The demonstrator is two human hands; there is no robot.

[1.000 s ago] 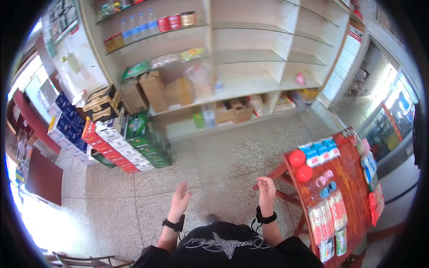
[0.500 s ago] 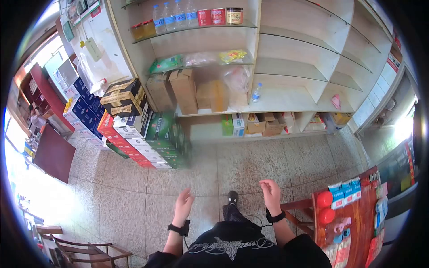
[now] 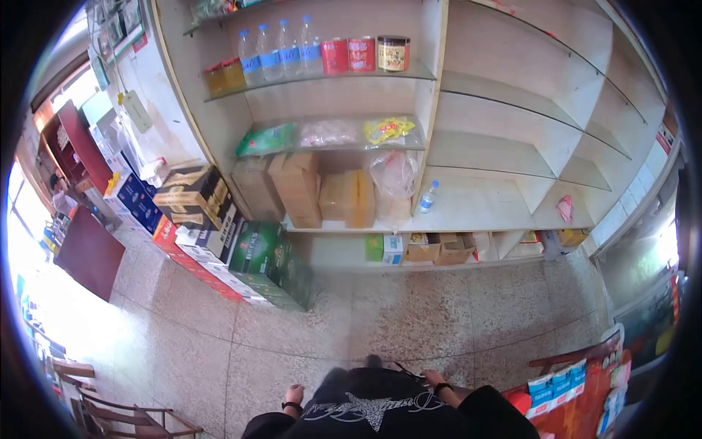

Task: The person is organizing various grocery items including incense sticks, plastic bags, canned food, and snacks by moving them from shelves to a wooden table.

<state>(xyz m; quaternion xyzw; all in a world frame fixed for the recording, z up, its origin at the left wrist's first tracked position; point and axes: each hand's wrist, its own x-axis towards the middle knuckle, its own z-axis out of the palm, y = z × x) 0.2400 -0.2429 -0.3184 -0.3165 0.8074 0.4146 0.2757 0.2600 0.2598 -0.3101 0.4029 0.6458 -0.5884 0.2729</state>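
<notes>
My left hand [image 3: 294,392] hangs low beside my black shirt [image 3: 369,402], a black band on its wrist. My right hand [image 3: 433,377] is tucked close against the shirt on the other side, also with a black wristband. Both hands are small at the bottom edge of the head view and their fingers are too hidden to read. Neither touches anything but my own clothing. I stand on a speckled stone floor [image 3: 409,314] facing a shop shelf unit [image 3: 431,139].
Water bottles [image 3: 278,47] and red cans [image 3: 349,55] line the top shelf, with cardboard boxes [image 3: 300,186] lower down. Stacked drink cartons [image 3: 241,256] stand on the floor at left. A red table [image 3: 585,410] with packets is at lower right, a wooden chair [image 3: 117,417] at lower left.
Both hands have dropped from raised in front of me to down against my body. The view has swung left and up towards the shelves, so the red table slid to the corner.
</notes>
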